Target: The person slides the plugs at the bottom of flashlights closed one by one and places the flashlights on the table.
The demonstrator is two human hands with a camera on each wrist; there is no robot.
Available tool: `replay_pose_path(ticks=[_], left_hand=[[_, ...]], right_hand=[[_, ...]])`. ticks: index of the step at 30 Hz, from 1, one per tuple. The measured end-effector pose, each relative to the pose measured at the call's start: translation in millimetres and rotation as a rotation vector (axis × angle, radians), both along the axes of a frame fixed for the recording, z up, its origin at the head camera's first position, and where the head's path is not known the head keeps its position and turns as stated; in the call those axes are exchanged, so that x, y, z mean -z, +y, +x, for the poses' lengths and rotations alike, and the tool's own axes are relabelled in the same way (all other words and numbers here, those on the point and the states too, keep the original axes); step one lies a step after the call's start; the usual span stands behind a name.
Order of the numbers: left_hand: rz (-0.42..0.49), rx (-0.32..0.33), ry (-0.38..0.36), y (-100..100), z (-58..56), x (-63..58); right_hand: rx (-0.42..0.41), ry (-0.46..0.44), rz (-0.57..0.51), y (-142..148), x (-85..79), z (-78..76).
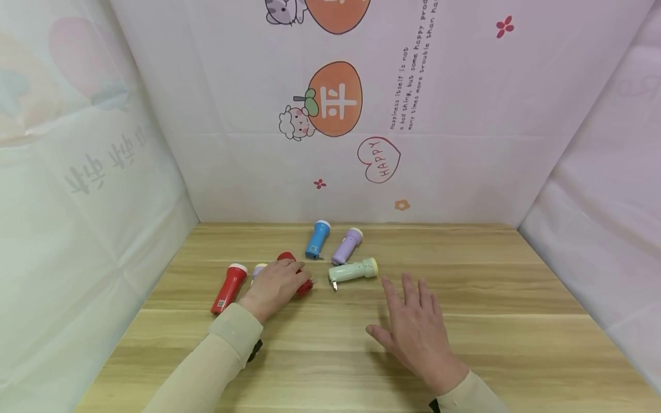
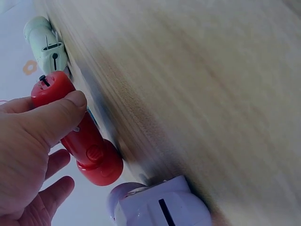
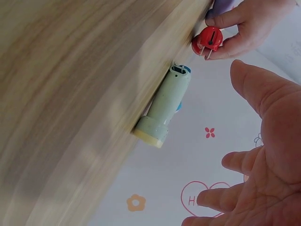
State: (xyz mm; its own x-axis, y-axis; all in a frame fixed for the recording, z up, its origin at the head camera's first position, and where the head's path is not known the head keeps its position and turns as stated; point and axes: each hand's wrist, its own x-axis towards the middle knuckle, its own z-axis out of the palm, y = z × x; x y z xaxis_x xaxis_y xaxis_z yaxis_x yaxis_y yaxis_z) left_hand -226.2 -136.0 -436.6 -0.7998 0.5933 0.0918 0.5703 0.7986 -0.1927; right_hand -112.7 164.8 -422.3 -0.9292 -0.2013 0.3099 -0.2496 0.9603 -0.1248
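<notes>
My left hand (image 1: pixel 276 285) pinches a red flashlight (image 2: pixel 89 141) near its tail end, thumb on one side and fingers on the other. In the right wrist view, two metal plug prongs stick out of that flashlight's end. A lavender flashlight (image 2: pixel 162 205) lies close beside it, mostly covered by the left hand in the head view. My right hand (image 1: pixel 415 330) is held over the table with fingers spread and nothing in it. Nearest to it is a pale green flashlight (image 1: pixel 353 271) lying on its side, its prongs folded out toward the left hand.
Another red flashlight (image 1: pixel 229 288) lies left of the left hand. Behind the green one are a blue flashlight (image 1: pixel 317 240) and a second lavender flashlight (image 1: pixel 347 246). The wooden table (image 1: pixel 330 367) is bordered by a printed white cloth wall (image 1: pixel 232 143) at the back and sides.
</notes>
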Motion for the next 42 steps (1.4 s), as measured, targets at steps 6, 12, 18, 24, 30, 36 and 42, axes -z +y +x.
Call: replay_pose_path(ticks=[6, 12, 18, 24, 30, 36, 42], left_hand=[[0.058, 0.045, 0.017, -2, -0.8, -1.0], [0.095, 0.081, 0.036, -3, -1.1, -1.1], [0.097, 0.076, 0.038, -2, -2.7, -0.2], [0.128, 0.076, 0.053, -1, -3.1, -0.3], [0.173, 0.082, 0.042, 1, -1.5, -1.8], [0.173, 0.057, 0.045, 4, 0.6, -3.4], [0.217, 0.028, 0.053, 8, 4.5, -7.2]], right_hand=[[-0.005, 0.013, 0.009, 1, -1.3, -1.0], [-0.003, 0.0, 0.002, 1, -1.0, -1.0], [-0.005, 0.013, -0.003, 1, -1.6, -0.9], [-0.003, 0.006, -0.008, 0, -1.4, -0.4], [-0.005, 0.015, -0.011, 0, -2.2, -0.2], [-0.002, 0.007, -0.013, 0, -1.5, -0.3], [-0.004, 0.006, -0.016, -1, -1.4, -1.0]])
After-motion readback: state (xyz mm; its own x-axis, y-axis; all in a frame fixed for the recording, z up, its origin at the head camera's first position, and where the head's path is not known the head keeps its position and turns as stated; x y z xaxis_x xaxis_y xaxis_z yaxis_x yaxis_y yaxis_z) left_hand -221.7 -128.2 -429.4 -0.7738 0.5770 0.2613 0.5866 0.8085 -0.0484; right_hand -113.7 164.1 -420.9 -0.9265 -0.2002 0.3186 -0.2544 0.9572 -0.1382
